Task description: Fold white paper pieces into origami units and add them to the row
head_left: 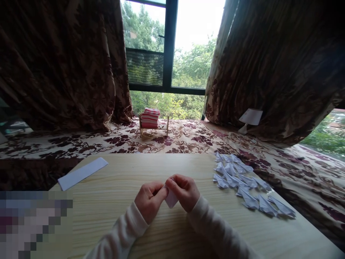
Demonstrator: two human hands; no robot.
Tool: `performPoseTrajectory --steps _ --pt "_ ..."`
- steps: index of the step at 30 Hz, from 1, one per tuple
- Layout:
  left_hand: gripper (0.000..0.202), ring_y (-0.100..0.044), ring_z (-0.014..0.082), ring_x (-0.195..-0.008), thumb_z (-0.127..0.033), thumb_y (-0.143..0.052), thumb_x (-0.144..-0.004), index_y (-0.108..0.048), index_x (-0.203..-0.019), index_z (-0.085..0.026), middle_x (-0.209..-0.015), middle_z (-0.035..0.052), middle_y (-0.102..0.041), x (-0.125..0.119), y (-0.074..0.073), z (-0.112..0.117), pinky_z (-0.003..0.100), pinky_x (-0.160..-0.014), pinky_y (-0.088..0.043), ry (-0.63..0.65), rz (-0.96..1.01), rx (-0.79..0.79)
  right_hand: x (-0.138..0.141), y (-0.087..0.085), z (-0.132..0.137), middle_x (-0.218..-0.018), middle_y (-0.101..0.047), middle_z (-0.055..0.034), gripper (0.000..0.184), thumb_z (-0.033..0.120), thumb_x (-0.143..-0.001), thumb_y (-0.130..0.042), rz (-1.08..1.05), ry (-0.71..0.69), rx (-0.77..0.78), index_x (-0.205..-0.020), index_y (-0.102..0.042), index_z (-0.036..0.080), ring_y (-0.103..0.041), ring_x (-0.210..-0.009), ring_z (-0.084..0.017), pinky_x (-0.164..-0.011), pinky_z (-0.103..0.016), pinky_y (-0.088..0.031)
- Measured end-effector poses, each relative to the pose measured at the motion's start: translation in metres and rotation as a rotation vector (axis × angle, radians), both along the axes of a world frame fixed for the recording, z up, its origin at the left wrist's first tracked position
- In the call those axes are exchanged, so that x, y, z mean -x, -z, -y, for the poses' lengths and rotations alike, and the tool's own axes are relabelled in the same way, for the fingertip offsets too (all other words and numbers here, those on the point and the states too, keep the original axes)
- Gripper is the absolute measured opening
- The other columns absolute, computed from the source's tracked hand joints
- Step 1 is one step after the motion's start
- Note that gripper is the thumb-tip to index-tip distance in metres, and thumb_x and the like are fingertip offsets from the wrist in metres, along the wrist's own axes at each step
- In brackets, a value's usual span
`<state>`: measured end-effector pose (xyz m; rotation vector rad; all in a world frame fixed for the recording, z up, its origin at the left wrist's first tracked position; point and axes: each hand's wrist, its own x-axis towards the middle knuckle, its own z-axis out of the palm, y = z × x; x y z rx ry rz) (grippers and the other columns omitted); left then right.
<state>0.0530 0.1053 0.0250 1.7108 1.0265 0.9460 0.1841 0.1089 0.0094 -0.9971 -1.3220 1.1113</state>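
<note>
Over the middle of a light wooden table (129, 216), my left hand (149, 201) and my right hand (184, 190) meet, both pinching one small folded piece of white paper (171, 199). Fingers of both hands are curled closed on it. The paper hangs just above the table top between the two hands. To the right lies a pile of several folded white paper pieces (244, 181), a hand's width from my right hand. A flat strip of white paper (82, 173) lies at the table's far left corner.
A bed with a dark floral cover (188, 138) runs behind the table. On it stand a small wooden rack holding striped red cloth (151, 118) and a small white lamp (250, 118). Heavy brown curtains (59, 61) flank a window. A blurred patch (35, 225) covers the lower left.
</note>
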Motion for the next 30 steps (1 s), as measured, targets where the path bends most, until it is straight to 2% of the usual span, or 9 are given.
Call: performPoseTrajectory --steps 3,6,9,12,15,19,25,28,30 --pt "0.028 -0.038 0.0121 -0.056 -0.03 -0.049 -0.072 -0.045 -0.048 -0.017 -0.053 -0.0026 -0.04 -0.002 0.001 0.005 0.025 -0.053 -0.029 -0.046 -0.003 -0.043 0.002 0.003 -0.003 -0.048 -0.047 0.0031 0.033 0.043 -0.068 -0.06 0.011 0.055 0.01 -0.053 -0.056 0.014 -0.039 -0.047 -0.008 -0.044 -0.02 -0.031" --pt "0.028 -0.037 0.0119 -0.054 -0.031 -0.05 -0.071 -0.047 -0.047 -0.016 -0.051 -0.003 -0.039 -0.004 0.001 0.006 0.025 -0.051 -0.028 -0.078 -0.001 -0.028 0.0 0.005 -0.007 -0.043 -0.041 0.0042 0.045 0.054 -0.068 -0.056 0.015 0.08 0.064 -0.049 -0.054 0.014 -0.034 -0.041 -0.007 -0.041 -0.021 -0.028" --pt "0.029 -0.034 0.0109 -0.05 -0.035 -0.05 -0.071 -0.05 -0.049 -0.016 -0.048 -0.0041 -0.037 -0.002 0.0 0.003 0.024 -0.048 -0.026 -0.112 0.016 0.022 -0.008 0.003 -0.01 -0.041 -0.041 0.003 0.055 0.062 -0.071 -0.048 0.005 0.025 0.125 -0.048 -0.056 0.013 -0.034 -0.039 -0.007 -0.039 -0.021 -0.028" --pt "0.03 -0.034 0.01 -0.048 -0.039 -0.052 -0.07 -0.053 -0.051 -0.015 -0.046 -0.0047 -0.038 0.0 0.001 0.0 0.023 -0.046 -0.026 -0.107 0.046 0.087 -0.015 0.001 -0.01 -0.045 -0.047 0.0014 0.05 0.059 -0.069 -0.055 -0.001 -0.019 0.099 -0.054 -0.062 0.012 -0.04 -0.044 -0.009 -0.043 -0.021 -0.032" --pt "0.033 -0.04 0.0107 -0.047 -0.044 -0.055 -0.068 -0.056 -0.054 -0.014 -0.046 -0.0033 -0.043 -0.001 0.003 0.0 0.023 -0.046 -0.031 -0.031 0.081 0.171 -0.017 0.001 -0.009 -0.049 -0.052 0.0014 0.038 0.051 -0.065 -0.064 0.009 0.032 0.061 -0.061 -0.066 0.013 -0.042 -0.047 -0.009 -0.045 -0.021 -0.032" --pt "0.034 -0.042 0.0103 -0.046 -0.046 -0.06 -0.064 -0.061 -0.056 -0.012 -0.047 -0.0017 -0.048 -0.006 0.006 0.003 0.023 -0.045 -0.034 0.053 0.119 0.258 -0.017 0.004 -0.009 -0.048 -0.051 0.0023 0.034 0.046 -0.068 -0.063 0.014 0.076 0.067 -0.068 -0.069 0.013 -0.042 -0.047 -0.009 -0.044 -0.021 -0.031" --pt "0.035 -0.041 0.0094 -0.047 -0.046 -0.062 -0.064 -0.064 -0.063 -0.011 -0.05 -0.0015 -0.05 -0.001 0.01 -0.004 0.022 -0.045 -0.033 -0.034 0.175 0.255 -0.022 0.001 -0.009 -0.05 -0.052 0.0011 0.039 0.049 -0.069 -0.061 0.013 -0.018 0.087 -0.067 -0.069 0.011 -0.041 -0.045 -0.008 -0.043 -0.021 -0.032" --pt "0.038 -0.042 0.0094 -0.045 -0.048 -0.06 -0.065 -0.063 -0.062 -0.01 -0.048 -0.0008 -0.051 0.0 0.009 -0.004 0.023 -0.046 -0.032 -0.016 0.197 0.271 -0.024 0.001 -0.01 -0.049 -0.053 0.0019 0.031 0.043 -0.064 -0.068 0.001 -0.027 0.057 -0.061 -0.067 0.012 -0.041 -0.046 -0.008 -0.045 -0.021 -0.034" --pt "0.038 -0.042 0.0095 -0.043 -0.047 -0.06 -0.065 -0.063 -0.06 -0.009 -0.044 -0.0008 -0.05 -0.002 0.008 -0.001 0.024 -0.046 -0.032 0.006 0.202 0.29 -0.023 0.004 -0.011 -0.052 -0.055 0.0015 0.03 0.043 -0.065 -0.068 -0.019 0.001 0.048 -0.065 -0.067 0.013 -0.043 -0.047 -0.009 -0.046 -0.021 -0.035"
